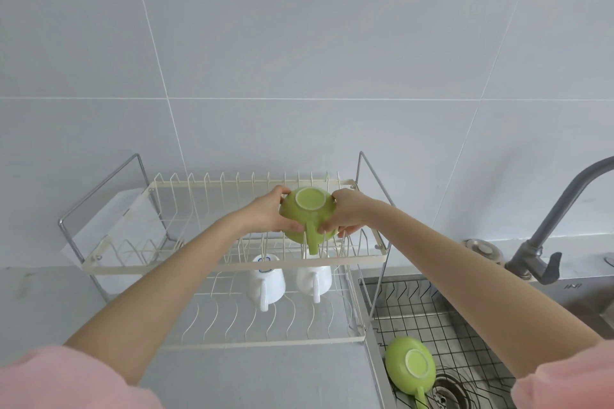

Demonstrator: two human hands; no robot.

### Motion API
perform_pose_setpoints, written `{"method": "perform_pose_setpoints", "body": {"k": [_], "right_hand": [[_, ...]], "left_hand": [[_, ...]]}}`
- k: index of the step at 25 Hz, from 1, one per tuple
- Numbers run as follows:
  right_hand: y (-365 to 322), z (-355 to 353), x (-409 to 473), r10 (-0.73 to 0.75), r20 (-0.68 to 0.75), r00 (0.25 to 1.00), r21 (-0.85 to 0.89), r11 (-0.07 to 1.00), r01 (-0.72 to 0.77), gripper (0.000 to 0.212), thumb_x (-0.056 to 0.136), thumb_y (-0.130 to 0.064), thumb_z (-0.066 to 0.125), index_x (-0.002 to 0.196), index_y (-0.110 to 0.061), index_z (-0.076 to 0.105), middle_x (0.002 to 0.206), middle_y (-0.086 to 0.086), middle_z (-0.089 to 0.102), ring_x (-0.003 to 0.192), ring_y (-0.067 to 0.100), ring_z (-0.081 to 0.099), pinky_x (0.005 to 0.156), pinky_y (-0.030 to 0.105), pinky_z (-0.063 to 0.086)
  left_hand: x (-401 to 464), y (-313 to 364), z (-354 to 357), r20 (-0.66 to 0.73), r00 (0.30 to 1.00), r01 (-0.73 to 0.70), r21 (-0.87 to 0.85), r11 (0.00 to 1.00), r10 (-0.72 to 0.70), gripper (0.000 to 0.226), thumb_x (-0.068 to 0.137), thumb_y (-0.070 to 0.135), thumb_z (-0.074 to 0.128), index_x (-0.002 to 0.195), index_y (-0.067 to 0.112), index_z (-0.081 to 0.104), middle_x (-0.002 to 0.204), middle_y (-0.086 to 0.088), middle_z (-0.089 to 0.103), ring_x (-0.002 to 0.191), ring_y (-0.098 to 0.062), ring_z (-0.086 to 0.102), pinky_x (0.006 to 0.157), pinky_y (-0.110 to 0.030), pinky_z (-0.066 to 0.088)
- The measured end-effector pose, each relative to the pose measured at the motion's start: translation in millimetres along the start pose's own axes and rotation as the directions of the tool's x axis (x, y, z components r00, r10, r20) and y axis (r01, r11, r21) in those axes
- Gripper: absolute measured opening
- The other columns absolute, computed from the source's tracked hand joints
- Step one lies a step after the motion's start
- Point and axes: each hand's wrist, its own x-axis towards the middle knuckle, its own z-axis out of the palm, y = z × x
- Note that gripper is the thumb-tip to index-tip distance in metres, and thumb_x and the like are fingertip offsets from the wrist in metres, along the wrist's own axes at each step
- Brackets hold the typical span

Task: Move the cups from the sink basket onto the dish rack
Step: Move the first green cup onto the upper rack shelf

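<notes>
A green cup (307,214) is held upside down over the upper tier of the cream wire dish rack (232,264), its handle pointing toward me. My left hand (269,211) grips its left side and my right hand (345,212) grips its right side. Two white cups (269,279) (314,276) stand upside down on the rack's lower tier. A second green cup (410,364) lies upside down in the wire sink basket (445,319) at the lower right.
A grey faucet (548,242) rises at the right beside the steel sink, whose drain (447,390) shows under the basket. A tiled wall stands behind the rack. A white sheet (109,226) lies at the rack's left end.
</notes>
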Motion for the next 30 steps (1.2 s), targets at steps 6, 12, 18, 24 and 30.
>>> {"method": "perform_pose_setpoints", "body": {"k": [6,12,18,24,30], "right_hand": [[1.4,4.7,4.1,0.033,0.024,0.999,0.009,0.999,-0.033,0.056,0.074,-0.015,0.074,0.12,-0.001,0.047,0.09,0.01,0.053,0.057,0.014,0.056,0.057,0.022,0.053],[-0.9,5.7,2.3,0.059,0.036,0.998,0.005,0.998,-0.059,0.06,0.076,-0.02,0.073,0.125,-0.002,0.045,0.1,0.006,0.048,0.087,0.02,0.053,0.079,0.033,0.056],[-3.2,5.5,-2.5,0.02,0.002,1.0,-0.12,0.993,-0.02,0.066,0.078,-0.024,0.07,0.133,-0.004,0.039,0.125,0.012,0.047,0.112,0.026,0.051,0.09,0.032,0.05],[-8.6,-5.1,-12.8,-0.129,-0.11,0.986,-0.257,0.962,0.097,0.077,0.082,-0.029,0.065,0.143,-0.006,0.024,0.149,0.013,0.033,0.138,0.029,0.029,0.109,0.037,0.031],[-5.9,-25.5,-40.2,-0.41,-0.261,0.874,-0.52,0.822,0.231,0.076,0.084,-0.034,0.06,0.145,-0.012,0.019,0.153,0.01,0.026,0.143,0.024,0.018,0.116,0.036,0.015]], "left_hand": [[-1.5,-1.0,1.7,0.037,0.998,0.056,0.051,0.997,-0.058,0.074,0.074,0.02,0.072,0.134,0.014,0.029,0.134,-0.008,0.043,0.097,-0.019,0.05,0.064,-0.016,0.045],[-0.6,-3.1,2.0,0.076,0.993,0.091,0.046,0.995,-0.094,0.071,0.076,0.02,0.071,0.134,0.013,0.032,0.135,-0.01,0.043,0.093,-0.02,0.053,0.058,-0.016,0.047],[-0.3,0.6,-0.2,0.082,0.992,0.089,0.126,0.988,-0.1,0.071,0.077,0.026,0.068,0.137,0.014,0.031,0.14,-0.009,0.04,0.114,-0.026,0.051,0.085,-0.035,0.05],[-7.3,10.4,-9.9,0.028,0.999,0.017,0.335,0.942,-0.028,0.063,0.088,0.041,0.05,0.139,0.011,0.031,0.146,-0.012,0.037,0.133,-0.027,0.036,0.107,-0.033,0.03],[-29.2,34.9,-20.6,-0.07,0.984,-0.095,0.57,0.816,0.164,0.064,0.09,0.04,0.043,0.143,0.011,0.02,0.153,-0.008,0.025,0.14,-0.025,0.025,0.114,-0.038,0.024]]}}
